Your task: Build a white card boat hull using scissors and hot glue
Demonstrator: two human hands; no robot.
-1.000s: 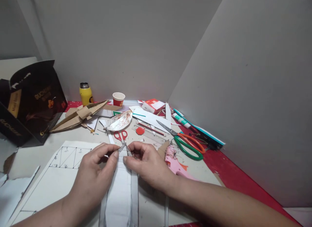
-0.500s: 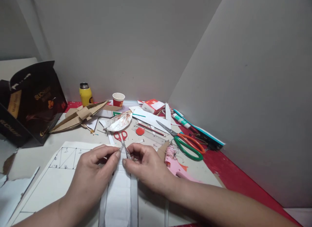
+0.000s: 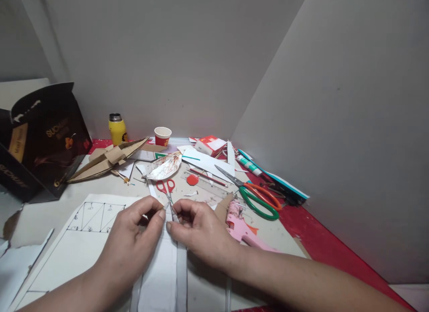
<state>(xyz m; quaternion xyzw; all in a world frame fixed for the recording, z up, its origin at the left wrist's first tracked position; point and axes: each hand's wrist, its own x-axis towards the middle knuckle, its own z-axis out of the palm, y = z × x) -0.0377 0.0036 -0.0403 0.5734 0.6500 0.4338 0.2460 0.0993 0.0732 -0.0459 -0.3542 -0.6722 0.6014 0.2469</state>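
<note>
1. Nearest: a long, narrow strip of white paper or thin card with grey side flaps (image 3: 158,276), reaching from toward the tabletop's (image 3: 284,240) near edge to a narrow far end between both hands. Whether its body rests on the tabletop, cannot tell.
2. Handling, by judgement: very light, bendy lengthwise, stiffer along folds; dry, unlikely to slip; creases or tears easily. Best hold: the flaps at the narrow end, gentle pressure, middle left unsqueezed.
3. Left hand (image 3: 136,236): thumb and forefinger pinching the left flap's tip.
4. Right hand (image 3: 201,229): thumb and curled fingers pinching the right flap, just beside the left fingertips.
5. Toward the right edge, near the right hand: a pink plastic glue gun (image 3: 238,228).
6. Just beyond the fingertips: small red-handled metal scissors (image 3: 165,185), blades pointing nearward; contact with the strip unclear.
7. Far edge: a red-and-white paper cup (image 3: 162,140).
</note>
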